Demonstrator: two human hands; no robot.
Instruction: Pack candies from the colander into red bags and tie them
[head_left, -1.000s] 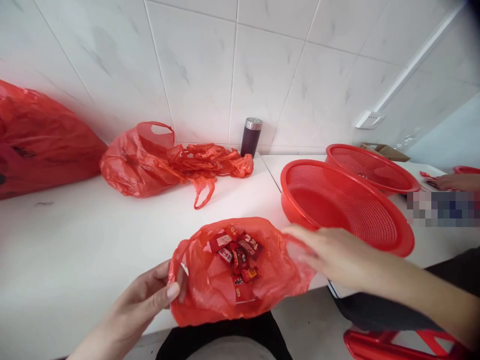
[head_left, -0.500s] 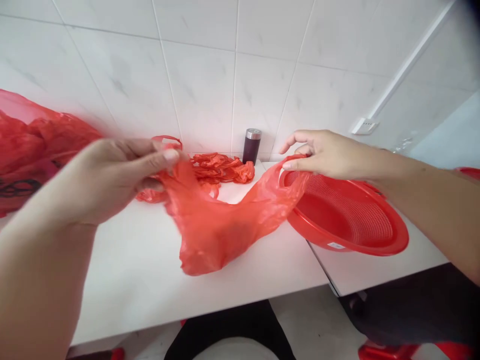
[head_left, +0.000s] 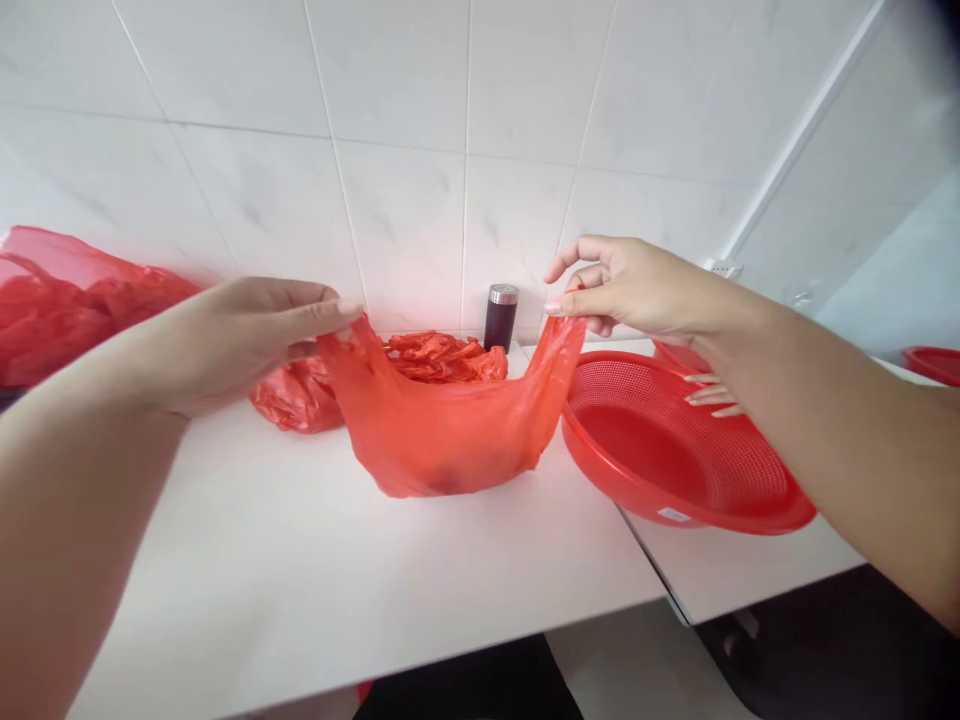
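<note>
A thin red plastic bag (head_left: 450, 435) hangs stretched between my two hands above the white table (head_left: 375, 580). My left hand (head_left: 270, 330) pinches one of its upper corners between thumb and fingers. The other upper corner is gripped by my right hand (head_left: 607, 285), its index finger raised off the plastic. The bag sags in the middle, and a faint dark patch shows near its bottom. Behind it lie crumpled red plastic bags (head_left: 450, 358). Another red bundle (head_left: 296, 395) rests beneath my left hand.
A red perforated basket (head_left: 637, 470) stands at the right, with another person's fingers (head_left: 716, 395) at its far rim. A dark tumbler (head_left: 500, 318) with a silver lid stands by the tiled wall (head_left: 405, 200). A large red bag pile (head_left: 90, 310) lies at far left.
The bag has been spread wider and now hangs more evenly between my hands. My right hand has shifted slightly left and up. Another person's fingers have come into view at the basket.
</note>
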